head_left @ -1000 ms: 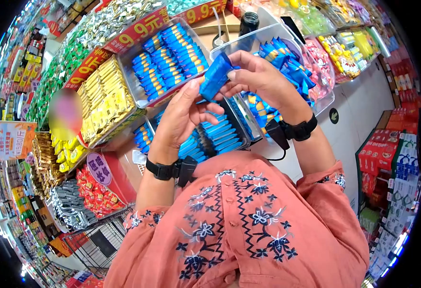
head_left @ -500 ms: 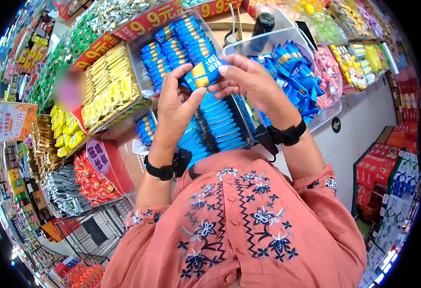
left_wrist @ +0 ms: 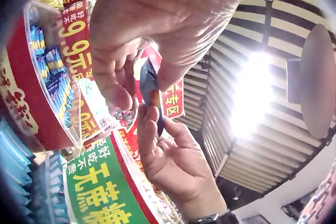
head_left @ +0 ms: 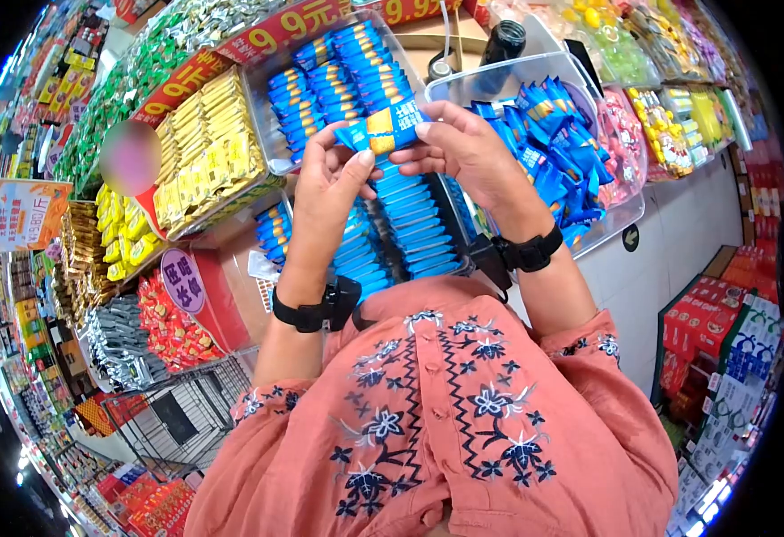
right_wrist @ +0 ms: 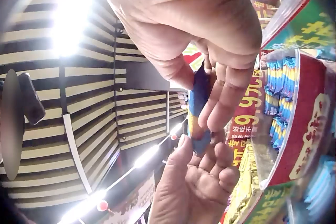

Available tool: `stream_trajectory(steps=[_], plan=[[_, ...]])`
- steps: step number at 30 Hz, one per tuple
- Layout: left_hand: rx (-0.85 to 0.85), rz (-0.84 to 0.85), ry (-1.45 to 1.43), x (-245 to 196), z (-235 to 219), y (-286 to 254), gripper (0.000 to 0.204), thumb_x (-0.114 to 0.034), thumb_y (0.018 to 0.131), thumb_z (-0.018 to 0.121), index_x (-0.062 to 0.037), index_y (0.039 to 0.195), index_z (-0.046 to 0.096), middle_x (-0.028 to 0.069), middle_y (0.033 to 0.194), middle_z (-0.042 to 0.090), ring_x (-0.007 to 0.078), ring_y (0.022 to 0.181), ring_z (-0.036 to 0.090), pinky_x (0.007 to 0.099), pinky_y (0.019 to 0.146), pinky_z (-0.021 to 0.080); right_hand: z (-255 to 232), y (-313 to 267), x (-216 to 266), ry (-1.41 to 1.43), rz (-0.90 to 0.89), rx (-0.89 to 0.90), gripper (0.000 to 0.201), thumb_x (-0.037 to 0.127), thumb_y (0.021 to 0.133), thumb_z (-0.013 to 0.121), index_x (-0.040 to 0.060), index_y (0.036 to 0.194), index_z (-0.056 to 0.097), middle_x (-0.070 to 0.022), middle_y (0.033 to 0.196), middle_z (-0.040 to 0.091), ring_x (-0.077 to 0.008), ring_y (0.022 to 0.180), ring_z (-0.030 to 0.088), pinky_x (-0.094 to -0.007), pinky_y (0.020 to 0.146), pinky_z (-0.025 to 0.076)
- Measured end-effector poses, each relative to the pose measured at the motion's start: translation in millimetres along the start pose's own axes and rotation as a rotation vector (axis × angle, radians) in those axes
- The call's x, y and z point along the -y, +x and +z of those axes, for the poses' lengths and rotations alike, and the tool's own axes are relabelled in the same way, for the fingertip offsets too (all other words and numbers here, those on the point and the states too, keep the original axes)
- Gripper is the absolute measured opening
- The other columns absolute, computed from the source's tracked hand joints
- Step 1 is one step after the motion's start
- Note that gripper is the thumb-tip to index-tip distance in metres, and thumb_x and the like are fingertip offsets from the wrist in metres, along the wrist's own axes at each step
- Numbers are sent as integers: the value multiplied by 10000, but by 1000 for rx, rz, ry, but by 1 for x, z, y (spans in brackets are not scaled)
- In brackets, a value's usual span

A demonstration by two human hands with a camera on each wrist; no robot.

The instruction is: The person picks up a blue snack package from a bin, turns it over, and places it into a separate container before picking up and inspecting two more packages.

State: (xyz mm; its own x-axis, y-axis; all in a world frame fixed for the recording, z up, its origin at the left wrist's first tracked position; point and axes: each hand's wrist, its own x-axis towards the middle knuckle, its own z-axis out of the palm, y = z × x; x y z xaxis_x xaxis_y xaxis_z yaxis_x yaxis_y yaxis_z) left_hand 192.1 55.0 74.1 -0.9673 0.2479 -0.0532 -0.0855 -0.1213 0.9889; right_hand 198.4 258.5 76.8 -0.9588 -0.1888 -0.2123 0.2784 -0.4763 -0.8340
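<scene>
A blue biscuit packet point(head_left: 394, 128) with a yellow biscuit printed on its front is held up between both hands. My left hand point(head_left: 325, 192) pinches its left end between thumb and fingers. At the other end my right hand point(head_left: 481, 157) grips it, thumb on the front. Seen edge-on in the right wrist view, the packet point(right_wrist: 198, 95) looks thin, with fingers behind it. Just beyond and below the hands lie rows of matching blue packets point(head_left: 338, 80) in a clear bin, and light-blue packets point(head_left: 414, 224) stand in a nearer bin.
A clear tub point(head_left: 620, 215) with loose blue packets point(head_left: 553, 134) stands to the right, a dark bottle point(head_left: 504, 45) behind it. Yellow packets point(head_left: 213, 161) fill a bin on the left. A shopping cart point(head_left: 186, 416) is at lower left, and stacked red boxes point(head_left: 705, 313) at right.
The packet has turned from upright, plain side showing, to nearly level with its printed front up. My left hand has moved from its lower edge to pinch its left end.
</scene>
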Motion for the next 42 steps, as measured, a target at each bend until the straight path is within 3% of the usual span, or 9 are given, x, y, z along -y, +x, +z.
stream_trajectory(steps=[2, 6, 12, 23, 32, 34, 36, 42], plan=[[44, -7, -10, 3, -5, 1, 485, -226, 993, 624, 17, 1365, 429, 97, 1030, 639, 137, 856, 637, 269, 662, 542, 1, 0, 0, -45, -2, 20, 387, 171, 997, 584, -31, 1301, 455, -174, 1098, 672, -236, 921, 723, -328, 793, 605], [-47, -14, 4, 4, -9, 5, 473, -247, 998, 620, 19, 1355, 461, 75, 992, 642, 112, 814, 628, 252, 671, 528, 3, 0, 0, -88, 32, 49, 441, 219, 990, 607, -28, 1323, 452, -164, 1115, 659, -243, 911, 721, -323, 777, 600], [-95, -56, 17, 3, -15, 8, 437, -279, 1004, 616, 6, 1324, 530, 26, 940, 640, 78, 785, 603, 222, 678, 501, -4, 7, -4, -112, 87, 33, 393, 261, 980, 639, -14, 1241, 534, -98, 1021, 657, -205, 850, 708, -318, 711, 598], [-84, -54, -163, 12, -13, 18, 282, -247, 1035, 566, -35, 1221, 564, 15, 964, 663, 65, 795, 588, 213, 696, 479, -3, 6, -10, -231, 170, 149, 303, 242, 947, 677, -2, 1094, 572, -89, 949, 671, -191, 827, 715, -317, 681, 592], [0, -95, -31, 10, -10, 19, 419, -218, 1021, 579, -26, 1384, 492, 43, 1095, 655, 91, 881, 612, 256, 801, 502, -5, 8, -13, -232, 220, 179, 265, 245, 966, 658, 7, 1045, 570, -95, 940, 684, -189, 795, 714, -306, 671, 593], [107, -44, -62, -2, -2, 17, 539, -142, 984, 625, -22, 1462, 408, 63, 1175, 630, 104, 1008, 598, 256, 848, 493, -5, 7, -12, -232, 202, 191, 267, 247, 969, 653, 7, 1049, 569, -93, 940, 682, -182, 798, 711, -304, 675, 593], [170, -96, 6, -5, -8, 24, 545, -112, 972, 632, -29, 1461, 406, 67, 1169, 629, 111, 1004, 600, 258, 857, 493, -4, 7, -14, -227, 203, 192, 310, 253, 967, 649, -11, 1108, 568, -104, 1006, 673, -180, 822, 705, -300, 675, 592], [37, 185, 616, -34, -72, 127, 406, -122, 943, 648, 3, 1310, 528, 98, 1116, 659, 154, 985, 635, 291, 863, 514, -2, 3, -6, -200, 157, 122, 372, 230, 984, 605, -38, 1231, 527, -127, 1084, 657, -179, 869, 689, -319, 709, 588]])
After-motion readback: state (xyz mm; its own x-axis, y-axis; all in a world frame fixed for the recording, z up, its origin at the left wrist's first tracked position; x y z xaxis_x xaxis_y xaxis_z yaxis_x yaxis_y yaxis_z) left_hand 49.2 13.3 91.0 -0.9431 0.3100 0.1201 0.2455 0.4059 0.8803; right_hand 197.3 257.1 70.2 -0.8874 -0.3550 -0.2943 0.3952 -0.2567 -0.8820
